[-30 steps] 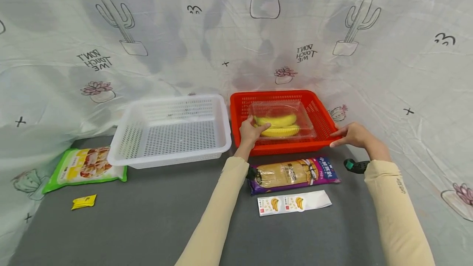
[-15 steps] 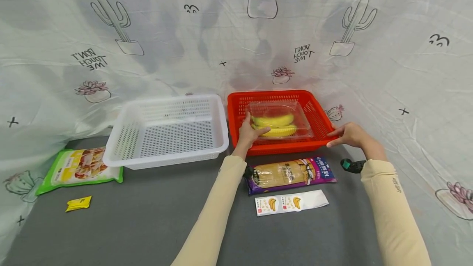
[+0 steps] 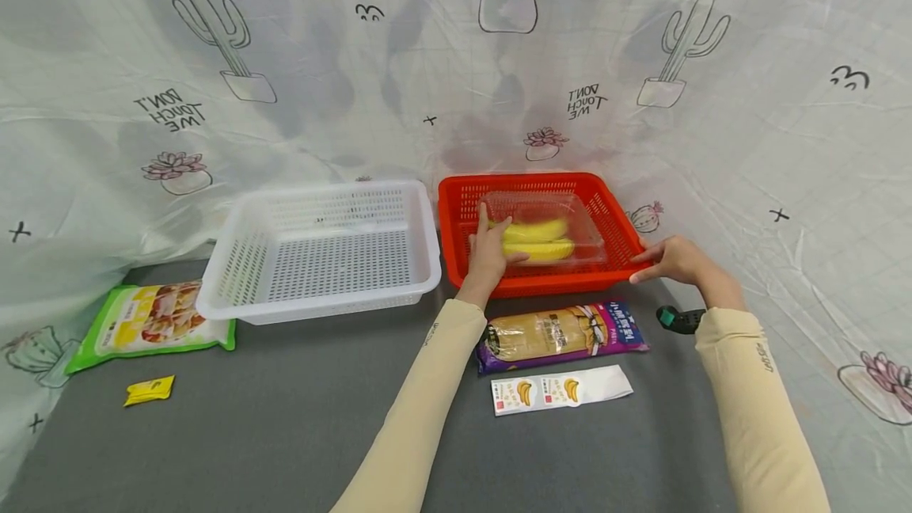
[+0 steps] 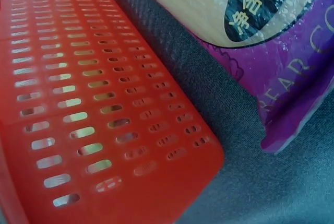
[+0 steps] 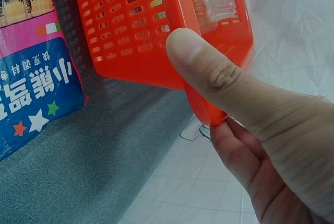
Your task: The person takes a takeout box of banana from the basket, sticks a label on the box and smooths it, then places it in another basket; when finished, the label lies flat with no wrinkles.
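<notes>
A clear plastic box [image 3: 580, 232] with yellow bananas [image 3: 537, 250] in it sits inside the red basket [image 3: 541, 285]. My left hand [image 3: 488, 250] is over the basket's left part, fingers spread at the box's left end. In the left wrist view that hand is out of sight; only the perforated basket wall [image 4: 120, 177] shows, with yellow glimpsed through its slots. At the front right corner my right hand [image 3: 677, 260] pinches the basket's rim. The right wrist view shows the thumb [image 5: 209, 65] over the rim and other fingers beneath.
An empty white basket [image 3: 342, 309] stands at left, partly over a green-edged food bag [image 3: 164, 319]. A small yellow packet [image 3: 150, 391] lies before it. In front of the red basket are a purple pasta bag [image 3: 559, 336] and a strip of banana stickers [image 3: 563, 389].
My left hand has shifted slightly right and its fingers have spread apart. The box with the bananas has moved a little right in the basket. The right hand keeps its hold on the rim.
</notes>
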`<move>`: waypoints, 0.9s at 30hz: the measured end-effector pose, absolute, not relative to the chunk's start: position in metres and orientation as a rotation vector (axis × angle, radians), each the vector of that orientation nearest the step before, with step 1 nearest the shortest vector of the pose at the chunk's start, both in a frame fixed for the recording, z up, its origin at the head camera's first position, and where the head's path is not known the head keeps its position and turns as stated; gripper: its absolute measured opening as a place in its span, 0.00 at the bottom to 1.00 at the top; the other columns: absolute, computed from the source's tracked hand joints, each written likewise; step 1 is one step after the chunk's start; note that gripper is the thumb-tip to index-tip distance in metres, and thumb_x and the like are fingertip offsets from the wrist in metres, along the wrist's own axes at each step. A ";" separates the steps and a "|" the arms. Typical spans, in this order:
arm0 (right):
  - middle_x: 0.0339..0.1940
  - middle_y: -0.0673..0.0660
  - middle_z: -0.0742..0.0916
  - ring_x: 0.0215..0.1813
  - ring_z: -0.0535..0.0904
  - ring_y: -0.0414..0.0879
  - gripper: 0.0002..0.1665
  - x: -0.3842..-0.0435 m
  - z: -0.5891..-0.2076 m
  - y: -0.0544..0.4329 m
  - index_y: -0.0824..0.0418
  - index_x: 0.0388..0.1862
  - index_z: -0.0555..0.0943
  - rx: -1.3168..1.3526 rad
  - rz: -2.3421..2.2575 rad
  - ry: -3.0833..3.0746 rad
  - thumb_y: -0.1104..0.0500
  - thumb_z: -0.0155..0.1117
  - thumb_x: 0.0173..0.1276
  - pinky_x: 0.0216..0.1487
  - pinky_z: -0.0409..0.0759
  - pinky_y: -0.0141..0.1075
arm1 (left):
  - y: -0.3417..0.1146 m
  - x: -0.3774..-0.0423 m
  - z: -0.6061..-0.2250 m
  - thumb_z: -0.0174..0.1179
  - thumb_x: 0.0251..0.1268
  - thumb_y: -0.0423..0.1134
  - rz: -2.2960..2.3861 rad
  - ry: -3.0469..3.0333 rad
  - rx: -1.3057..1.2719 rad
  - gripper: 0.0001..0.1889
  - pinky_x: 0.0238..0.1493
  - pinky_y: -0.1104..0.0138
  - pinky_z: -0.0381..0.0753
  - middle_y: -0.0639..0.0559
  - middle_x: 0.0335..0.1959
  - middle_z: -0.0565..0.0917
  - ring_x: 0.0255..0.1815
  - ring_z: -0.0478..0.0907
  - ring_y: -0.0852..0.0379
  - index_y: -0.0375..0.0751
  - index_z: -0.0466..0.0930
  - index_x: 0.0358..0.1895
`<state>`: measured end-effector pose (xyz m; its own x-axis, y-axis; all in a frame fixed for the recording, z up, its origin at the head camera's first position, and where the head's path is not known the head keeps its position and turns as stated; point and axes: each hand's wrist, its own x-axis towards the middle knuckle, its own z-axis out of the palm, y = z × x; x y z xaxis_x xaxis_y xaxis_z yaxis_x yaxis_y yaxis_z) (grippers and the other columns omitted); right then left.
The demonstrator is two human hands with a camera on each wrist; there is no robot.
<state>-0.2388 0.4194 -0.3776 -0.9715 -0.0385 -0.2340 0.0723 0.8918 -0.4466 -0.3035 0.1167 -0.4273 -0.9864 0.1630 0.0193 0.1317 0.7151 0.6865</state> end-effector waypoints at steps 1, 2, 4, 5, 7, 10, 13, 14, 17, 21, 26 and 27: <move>0.31 0.60 0.86 0.37 0.70 0.52 0.35 -0.239 -0.378 0.420 0.75 0.51 0.79 0.028 -0.683 2.821 0.50 0.77 0.53 0.31 0.69 0.37 | 0.117 -0.304 -0.427 0.73 0.45 0.52 1.136 2.896 0.258 0.43 0.63 0.53 0.69 0.54 0.79 0.41 0.69 0.60 0.35 0.57 0.67 0.70; 0.31 0.60 0.86 0.37 0.70 0.52 0.35 -0.239 -0.378 0.420 0.74 0.51 0.79 0.027 -0.683 2.821 0.50 0.77 0.53 0.31 0.69 0.37 | 0.118 -0.304 -0.427 0.73 0.44 0.53 1.133 2.916 0.274 0.41 0.63 0.54 0.69 0.56 0.79 0.44 0.69 0.61 0.37 0.58 0.70 0.68; 0.32 0.60 0.86 0.37 0.71 0.52 0.35 -0.238 -0.378 0.420 0.74 0.51 0.80 0.032 -0.678 2.824 0.49 0.77 0.54 0.32 0.70 0.37 | 0.118 -0.305 -0.427 0.74 0.43 0.53 1.158 2.937 0.331 0.39 0.65 0.53 0.66 0.58 0.78 0.49 0.70 0.62 0.43 0.58 0.73 0.65; 0.32 0.60 0.87 0.37 0.71 0.52 0.35 -0.238 -0.378 0.420 0.74 0.51 0.80 0.035 -0.679 2.824 0.49 0.76 0.54 0.32 0.70 0.36 | 0.117 -0.305 -0.427 0.74 0.43 0.53 1.187 2.941 0.364 0.37 0.67 0.53 0.63 0.59 0.77 0.51 0.70 0.63 0.45 0.57 0.75 0.64; 0.33 0.60 0.87 0.37 0.71 0.52 0.34 -0.238 -0.378 0.420 0.74 0.51 0.80 0.038 -0.679 2.823 0.49 0.76 0.54 0.32 0.71 0.36 | 0.116 -0.305 -0.426 0.75 0.42 0.52 1.248 2.931 0.425 0.35 0.69 0.53 0.60 0.59 0.76 0.55 0.70 0.63 0.47 0.54 0.79 0.61; 0.34 0.61 0.87 0.38 0.72 0.52 0.34 -0.237 -0.379 0.420 0.73 0.51 0.80 0.040 -0.677 2.823 0.50 0.76 0.55 0.33 0.71 0.36 | 0.113 -0.306 -0.427 0.77 0.42 0.48 1.380 2.888 0.507 0.30 0.67 0.56 0.64 0.55 0.74 0.61 0.67 0.67 0.45 0.47 0.83 0.55; 0.33 0.60 0.87 0.38 0.71 0.52 0.34 -0.237 -0.379 0.420 0.73 0.52 0.80 0.039 -0.686 2.817 0.49 0.76 0.54 0.33 0.71 0.36 | 0.110 -0.307 -0.428 0.77 0.43 0.47 1.490 2.831 0.540 0.25 0.63 0.61 0.70 0.53 0.71 0.65 0.66 0.68 0.48 0.43 0.84 0.47; 0.33 0.60 0.87 0.38 0.71 0.52 0.35 -0.237 -0.379 0.420 0.73 0.52 0.80 0.040 -0.688 2.817 0.49 0.76 0.54 0.33 0.71 0.36 | 0.109 -0.307 -0.428 0.77 0.43 0.47 1.520 2.812 0.554 0.23 0.63 0.62 0.70 0.51 0.70 0.65 0.66 0.67 0.49 0.42 0.84 0.44; 0.33 0.59 0.87 0.38 0.71 0.52 0.35 -0.238 -0.379 0.421 0.73 0.52 0.80 0.052 -0.691 2.815 0.49 0.77 0.54 0.33 0.71 0.36 | 0.107 -0.307 -0.428 0.76 0.44 0.47 1.559 2.783 0.582 0.20 0.61 0.64 0.72 0.50 0.66 0.67 0.64 0.67 0.52 0.42 0.82 0.39; 0.34 0.62 0.86 0.39 0.70 0.53 0.35 -0.240 -0.379 0.421 0.73 0.51 0.80 0.065 -0.678 2.820 0.49 0.77 0.53 0.33 0.71 0.36 | 0.106 -0.309 -0.428 0.76 0.44 0.44 1.615 2.753 0.641 0.17 0.59 0.64 0.73 0.50 0.62 0.71 0.61 0.70 0.52 0.40 0.79 0.33; 0.35 0.63 0.86 0.39 0.70 0.54 0.36 -0.240 -0.379 0.420 0.73 0.51 0.80 0.066 -0.665 2.818 0.48 0.77 0.53 0.33 0.71 0.37 | 0.104 -0.311 -0.430 0.76 0.44 0.41 1.672 2.695 0.687 0.17 0.60 0.63 0.72 0.48 0.59 0.73 0.60 0.70 0.52 0.39 0.77 0.30; 0.35 0.64 0.86 0.39 0.70 0.54 0.36 -0.240 -0.380 0.420 0.73 0.51 0.80 0.069 -0.667 2.817 0.48 0.77 0.53 0.34 0.72 0.37 | 0.104 -0.311 -0.430 0.76 0.45 0.41 1.681 2.683 0.689 0.16 0.60 0.63 0.72 0.48 0.58 0.73 0.60 0.70 0.51 0.39 0.77 0.30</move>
